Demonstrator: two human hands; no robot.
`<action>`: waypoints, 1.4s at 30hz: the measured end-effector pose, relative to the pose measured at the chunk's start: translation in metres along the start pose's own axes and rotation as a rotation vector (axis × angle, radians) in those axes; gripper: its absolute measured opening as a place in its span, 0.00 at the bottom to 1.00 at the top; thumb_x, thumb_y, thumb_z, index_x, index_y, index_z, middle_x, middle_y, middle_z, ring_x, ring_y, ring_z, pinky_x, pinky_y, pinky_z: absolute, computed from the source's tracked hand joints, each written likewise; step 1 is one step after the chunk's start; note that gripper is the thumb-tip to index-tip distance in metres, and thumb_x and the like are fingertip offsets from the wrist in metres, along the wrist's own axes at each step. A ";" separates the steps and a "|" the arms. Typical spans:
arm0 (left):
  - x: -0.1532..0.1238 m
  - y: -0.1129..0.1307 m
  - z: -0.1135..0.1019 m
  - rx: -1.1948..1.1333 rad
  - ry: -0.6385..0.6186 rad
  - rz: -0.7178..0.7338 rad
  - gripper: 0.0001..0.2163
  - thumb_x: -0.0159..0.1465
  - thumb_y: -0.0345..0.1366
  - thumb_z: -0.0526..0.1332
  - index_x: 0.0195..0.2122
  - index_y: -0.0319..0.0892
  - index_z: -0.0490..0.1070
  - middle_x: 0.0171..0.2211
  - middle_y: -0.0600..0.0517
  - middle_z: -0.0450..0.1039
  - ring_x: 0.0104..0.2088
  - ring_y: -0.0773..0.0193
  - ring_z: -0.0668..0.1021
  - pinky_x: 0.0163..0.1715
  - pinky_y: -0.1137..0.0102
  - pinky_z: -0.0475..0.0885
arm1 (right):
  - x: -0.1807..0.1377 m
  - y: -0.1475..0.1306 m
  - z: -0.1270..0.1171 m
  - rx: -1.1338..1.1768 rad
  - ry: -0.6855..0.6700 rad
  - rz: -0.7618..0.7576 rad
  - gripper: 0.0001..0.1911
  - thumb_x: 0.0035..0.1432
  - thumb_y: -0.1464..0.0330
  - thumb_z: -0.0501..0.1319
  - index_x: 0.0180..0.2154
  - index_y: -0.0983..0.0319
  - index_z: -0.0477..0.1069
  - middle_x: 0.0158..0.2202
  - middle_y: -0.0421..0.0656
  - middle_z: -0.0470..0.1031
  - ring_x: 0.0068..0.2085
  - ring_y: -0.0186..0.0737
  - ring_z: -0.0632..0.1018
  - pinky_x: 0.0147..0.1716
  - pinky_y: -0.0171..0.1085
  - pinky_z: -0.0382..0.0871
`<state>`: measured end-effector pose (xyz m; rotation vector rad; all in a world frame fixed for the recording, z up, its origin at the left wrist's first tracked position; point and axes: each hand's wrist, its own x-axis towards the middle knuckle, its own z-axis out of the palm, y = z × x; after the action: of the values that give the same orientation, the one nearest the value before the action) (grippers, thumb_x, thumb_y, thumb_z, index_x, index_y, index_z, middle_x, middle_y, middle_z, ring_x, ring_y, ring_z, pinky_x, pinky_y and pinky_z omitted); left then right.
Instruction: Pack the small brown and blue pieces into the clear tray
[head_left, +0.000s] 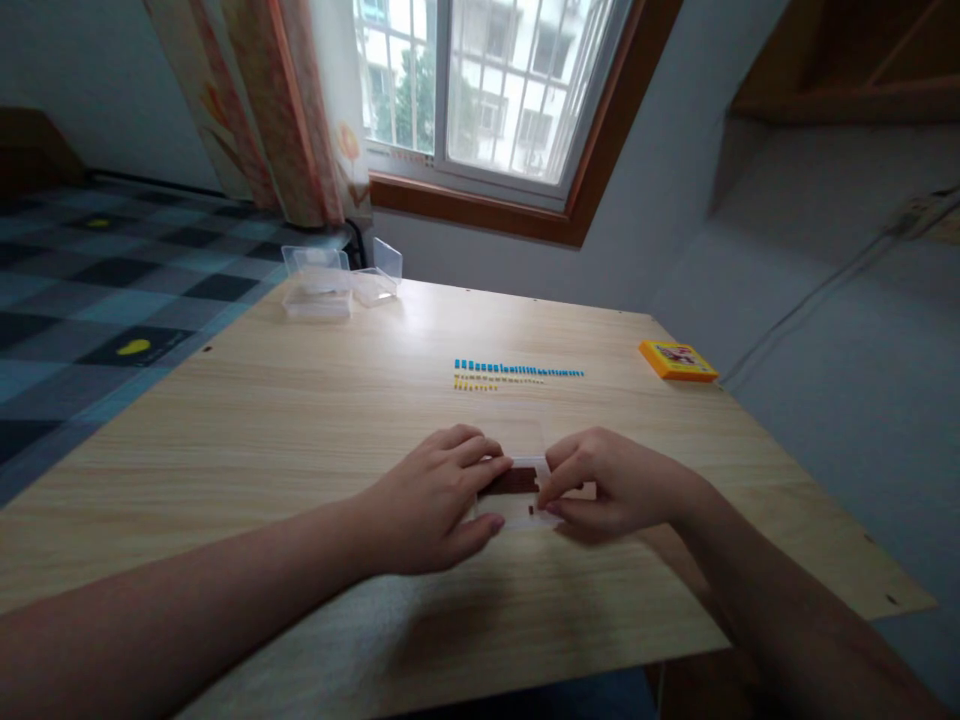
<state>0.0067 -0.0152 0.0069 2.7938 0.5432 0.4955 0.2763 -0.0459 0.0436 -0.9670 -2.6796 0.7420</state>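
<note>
A clear plastic box (510,508) lies on the table in front of me. Inside it, dark brown pieces (514,482) are packed along the far side, and a small loose brown piece (531,510) sits nearer to me. My left hand (442,495) grips the box's left end, fingers over the far side and thumb at the near side. At the right end, my right hand (604,485) is closed in a pinch over the box; its fingers hide whatever is between them. More brown shows beneath that hand.
Beyond the box, small blue pieces (517,369) form a row on the wooden table (300,420), with shorter rows of small yellowish pieces (476,384) below. Open clear plastic boxes (319,300) stand at the back left. An orange-yellow box (679,361) lies near the right edge.
</note>
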 end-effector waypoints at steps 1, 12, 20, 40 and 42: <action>0.000 0.000 0.000 -0.002 0.000 0.000 0.19 0.67 0.42 0.62 0.56 0.38 0.73 0.52 0.41 0.75 0.54 0.45 0.74 0.57 0.49 0.70 | 0.000 -0.001 0.002 -0.001 -0.005 -0.001 0.12 0.58 0.74 0.64 0.40 0.61 0.85 0.31 0.42 0.80 0.30 0.33 0.76 0.31 0.32 0.64; -0.001 0.000 0.000 0.009 0.016 0.005 0.20 0.67 0.42 0.62 0.57 0.38 0.73 0.52 0.41 0.75 0.53 0.46 0.74 0.58 0.51 0.70 | 0.001 -0.012 0.000 -0.066 -0.055 0.040 0.11 0.56 0.76 0.63 0.37 0.60 0.84 0.31 0.39 0.80 0.30 0.32 0.74 0.32 0.32 0.63; 0.000 0.000 0.001 0.015 0.020 0.005 0.22 0.67 0.43 0.62 0.59 0.37 0.73 0.53 0.41 0.75 0.54 0.45 0.74 0.58 0.51 0.70 | -0.003 -0.001 -0.006 -0.177 -0.058 0.108 0.12 0.59 0.75 0.62 0.37 0.59 0.84 0.28 0.38 0.76 0.29 0.32 0.73 0.31 0.33 0.59; 0.001 0.002 0.000 0.006 0.030 -0.002 0.20 0.66 0.42 0.63 0.57 0.38 0.74 0.53 0.42 0.76 0.54 0.46 0.74 0.58 0.52 0.70 | 0.001 -0.009 -0.005 -0.287 -0.049 0.172 0.12 0.63 0.71 0.59 0.34 0.60 0.82 0.28 0.41 0.76 0.28 0.34 0.73 0.31 0.35 0.57; 0.000 0.003 -0.001 0.008 0.026 -0.002 0.20 0.66 0.42 0.62 0.57 0.38 0.74 0.53 0.42 0.76 0.54 0.46 0.74 0.58 0.51 0.70 | 0.002 -0.009 -0.005 -0.282 -0.054 0.168 0.12 0.63 0.71 0.59 0.34 0.61 0.82 0.28 0.41 0.77 0.29 0.34 0.73 0.31 0.35 0.57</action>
<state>0.0077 -0.0176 0.0087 2.7979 0.5551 0.5311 0.2721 -0.0487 0.0528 -1.2684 -2.8282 0.4293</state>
